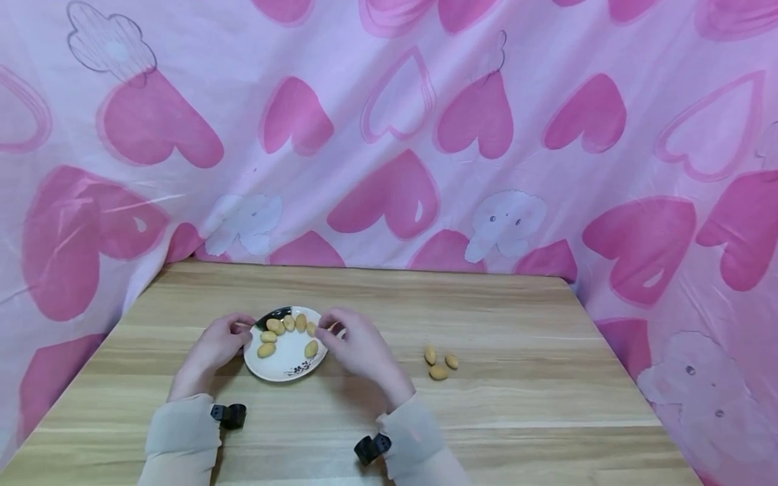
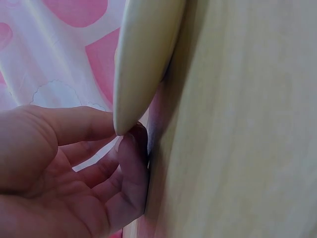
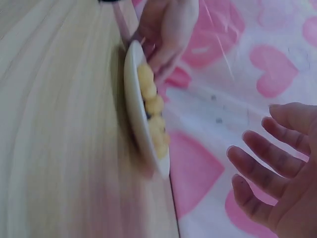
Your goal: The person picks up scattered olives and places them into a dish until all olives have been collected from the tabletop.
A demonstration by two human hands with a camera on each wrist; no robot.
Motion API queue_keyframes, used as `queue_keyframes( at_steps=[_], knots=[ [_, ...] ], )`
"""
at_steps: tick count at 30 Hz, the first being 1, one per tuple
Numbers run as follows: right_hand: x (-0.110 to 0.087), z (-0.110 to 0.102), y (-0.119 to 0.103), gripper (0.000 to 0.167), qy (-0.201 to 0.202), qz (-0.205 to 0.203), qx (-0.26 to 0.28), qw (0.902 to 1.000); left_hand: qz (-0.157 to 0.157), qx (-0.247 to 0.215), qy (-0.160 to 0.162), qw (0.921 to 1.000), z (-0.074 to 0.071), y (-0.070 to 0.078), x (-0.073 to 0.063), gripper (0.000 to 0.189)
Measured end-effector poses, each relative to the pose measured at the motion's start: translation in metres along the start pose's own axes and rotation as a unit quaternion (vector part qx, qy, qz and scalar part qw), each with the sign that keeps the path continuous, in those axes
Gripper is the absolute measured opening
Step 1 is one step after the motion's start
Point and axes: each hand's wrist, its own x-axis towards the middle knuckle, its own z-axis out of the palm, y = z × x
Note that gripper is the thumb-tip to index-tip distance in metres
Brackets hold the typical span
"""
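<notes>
Between left hand [image 1: 217, 343] and right hand [image 1: 360, 345], a plate [image 1: 287, 354] of yellow ovals [image 1: 266, 350]

Smooth glossy plate [image 1: 284, 356], wood-grained tabletop [image 1: 523, 425], wrinkled cloth backdrop [image 1: 346, 172]

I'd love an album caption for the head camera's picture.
A plate of small yellow ovals between left hand and right hand, three more on the table.

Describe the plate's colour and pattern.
White plate, black patch, dark floral print; clearest in the head view.
</notes>
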Motion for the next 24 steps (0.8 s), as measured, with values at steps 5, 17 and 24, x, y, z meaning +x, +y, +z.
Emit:
queue_keyframes(
  at_steps=[5, 17, 24],
  knots=[
    [-0.013, -0.016, 0.022, 0.007, 0.015, 0.031, 0.013, 0.9993, 0.004, -0.001, 0.004, 1.0, -0.001, 0.001, -0.001, 0.038],
    [-0.068, -0.069, 0.077, 0.005, 0.117, 0.104, -0.003, 0.9877, 0.0, -0.006, -0.001, 1.0, 0.005, 0.002, 0.0, 0.037],
    [-0.087, -0.095, 0.101, 0.013, 0.146, 0.171, 0.011, 0.9743, -0.005, -0.011, -0.003, 0.9999, 0.003, -0.001, 0.001, 0.038]
  ],
)
